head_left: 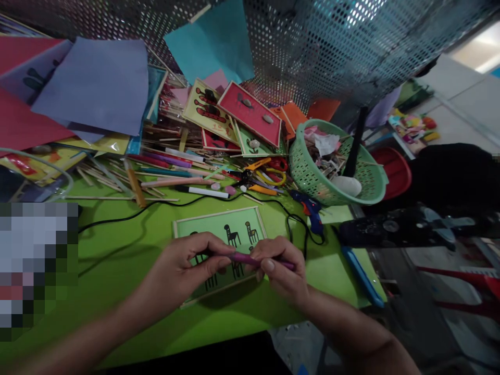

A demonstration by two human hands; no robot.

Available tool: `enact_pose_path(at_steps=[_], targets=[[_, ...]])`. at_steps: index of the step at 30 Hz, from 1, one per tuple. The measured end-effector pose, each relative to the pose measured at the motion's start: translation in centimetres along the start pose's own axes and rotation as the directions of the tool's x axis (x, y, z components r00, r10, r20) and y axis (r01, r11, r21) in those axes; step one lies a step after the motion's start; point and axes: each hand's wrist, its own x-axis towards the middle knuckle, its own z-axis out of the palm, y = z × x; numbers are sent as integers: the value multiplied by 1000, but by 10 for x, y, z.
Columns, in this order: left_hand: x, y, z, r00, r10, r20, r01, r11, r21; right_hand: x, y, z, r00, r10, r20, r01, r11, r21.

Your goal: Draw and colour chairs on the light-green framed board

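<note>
A slim purple marker [245,258] is held level between both hands, above a green picture card. My left hand [195,263] pinches its left end between thumb and forefinger; whether a separate cap is there is hidden by the fingers. Around the barrel's right part my right hand [283,265] is closed, and the purple end sticks out past its fingers. Below them on the table lies the green card [219,217], edged with thin pale wooden sticks and bearing dark chair-like drawings. My hands cover part of the card.
Behind the card, a black cord crosses the green table [128,323] near a blue glue gun [310,211]. Scissors [265,177], markers [189,179] and wooden sticks lie further back. A green basket [336,195] of scraps stands right; framed cards [253,112] lean behind.
</note>
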Motion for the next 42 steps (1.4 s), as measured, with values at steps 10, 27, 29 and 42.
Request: enact_pose_path(at_steps=[10,27,29,42], targets=[[-7,3,3,997,78,-15,-78,997,0,-6,-3,5,997,-71,-8,71,997,-19],[48,-20,-72,702,100,-705,87,971,224,73,-16,-26,993,-111,-29,65,753,-655],[52,-26,-80,711,101,-696,151,945,291,95,-14,-22,993,-80,82,115,682,-722],[47,-27,-78,826,216,-520,88,862,499,157,27,-20,973,98,210,166,339,-926]])
